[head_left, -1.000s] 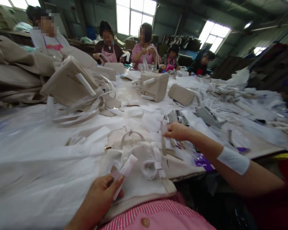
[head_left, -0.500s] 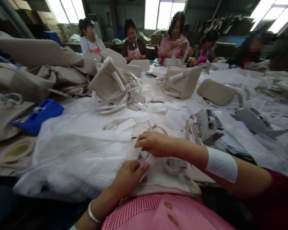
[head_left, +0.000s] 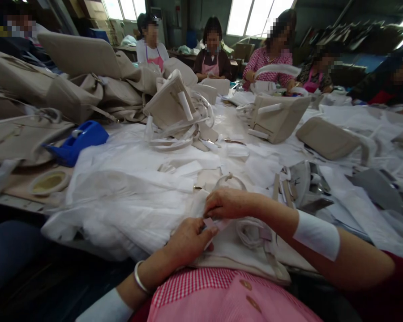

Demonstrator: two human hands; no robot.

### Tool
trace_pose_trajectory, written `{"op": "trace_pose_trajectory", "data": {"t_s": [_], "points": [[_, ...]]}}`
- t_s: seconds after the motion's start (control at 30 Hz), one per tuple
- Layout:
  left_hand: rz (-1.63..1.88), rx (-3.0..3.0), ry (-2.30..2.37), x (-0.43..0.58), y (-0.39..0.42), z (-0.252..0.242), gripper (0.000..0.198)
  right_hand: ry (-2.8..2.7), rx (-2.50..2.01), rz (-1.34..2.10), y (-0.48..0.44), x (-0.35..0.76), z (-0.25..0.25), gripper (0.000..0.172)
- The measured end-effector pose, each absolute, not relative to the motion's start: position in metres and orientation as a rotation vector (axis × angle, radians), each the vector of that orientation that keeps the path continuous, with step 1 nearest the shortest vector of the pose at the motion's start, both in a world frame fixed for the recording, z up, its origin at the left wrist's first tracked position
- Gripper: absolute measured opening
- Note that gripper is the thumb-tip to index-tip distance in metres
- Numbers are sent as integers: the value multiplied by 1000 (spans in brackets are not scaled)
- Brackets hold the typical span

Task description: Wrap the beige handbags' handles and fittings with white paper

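Observation:
At the table's near edge, my left hand [head_left: 190, 239] is closed with thumb and fingers pinching a thin whitish wrapping strip [head_left: 218, 226]. My right hand [head_left: 223, 203] is just above it, fingers curled down onto the same wrapping; its fingertips are partly hidden. Under both hands lies a beige bag [head_left: 251, 264] with white sheeting over it. A coiled, white-wrapped strap [head_left: 250, 232] rests on the bag, right of my hands. Beyond my right hand a pale curved handle [head_left: 233, 179] stands up.
A blue tape dispenser [head_left: 82, 141] and a tape roll [head_left: 49, 182] sit at the left, near piled beige bags [head_left: 77, 53]. A grey metal dispenser [head_left: 302, 181] is at the right. White sheets [head_left: 121, 188] cover much of the table. Several people work across it.
The view has swung left, so everything sits further right. My right hand has come closer to my left at the wrapping. A co-worker opposite has lowered their hands, holding a white strip.

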State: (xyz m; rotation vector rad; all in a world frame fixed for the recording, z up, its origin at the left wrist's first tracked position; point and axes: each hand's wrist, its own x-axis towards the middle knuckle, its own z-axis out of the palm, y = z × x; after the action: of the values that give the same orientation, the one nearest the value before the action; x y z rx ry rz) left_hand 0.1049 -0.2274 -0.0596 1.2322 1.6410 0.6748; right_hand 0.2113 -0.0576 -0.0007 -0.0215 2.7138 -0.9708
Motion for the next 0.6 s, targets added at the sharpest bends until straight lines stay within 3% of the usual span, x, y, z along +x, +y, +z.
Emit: {"op": "trace_pose_trajectory", "data": {"t_s": [0.27, 0.5, 0.6], "points": [[743, 1173, 1579, 108, -228, -57, 42, 2886, 163, -772, -86, 213, 1, 19], [734, 1177, 1590, 103, -230, -53, 51, 2784, -62, -918, -72, 227, 7, 20], [756, 1128, 1577, 101, -231, -54, 49, 2824, -128, -797, -75, 237, 13, 39]]}}
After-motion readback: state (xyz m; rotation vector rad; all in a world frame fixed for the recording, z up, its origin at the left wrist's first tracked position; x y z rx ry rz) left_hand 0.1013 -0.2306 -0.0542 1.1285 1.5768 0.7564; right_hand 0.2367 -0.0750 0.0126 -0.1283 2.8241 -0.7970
